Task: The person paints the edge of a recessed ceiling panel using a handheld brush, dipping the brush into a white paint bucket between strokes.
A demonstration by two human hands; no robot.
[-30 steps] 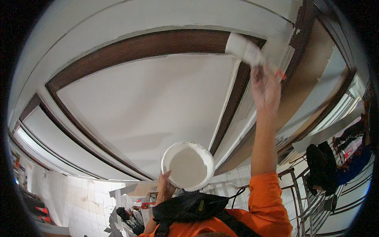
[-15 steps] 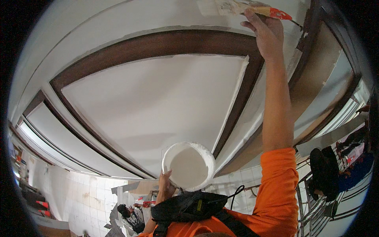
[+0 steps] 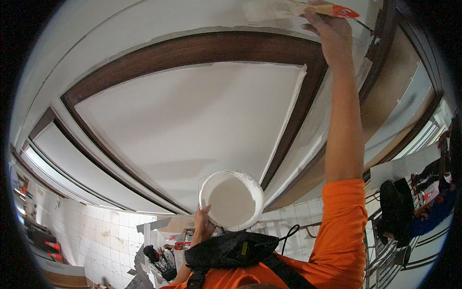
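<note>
Grips 1 white bucket (image 3: 259, 200) with left hand (image 3: 203, 224) clamped on its left edge, in front of bottom right corner of panel (image 3: 183, 111); contains pale paint (image 3: 232, 203), to a depth hard to tell; shows thick white crust along rim (image 3: 250, 179); grips 1 brush (image 3: 293, 9) with right hand (image 3: 334, 31) clamped on its handle (image 3: 342, 10), above top right corner of dark frame (image 3: 192, 49); points bristles (image 3: 264, 8) left over wall (image 3: 144, 24); cannot tell whether touching.

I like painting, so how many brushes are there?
1: the brush is in the right hand, near the top of the picture. Others too small or hidden may be missed.
</note>
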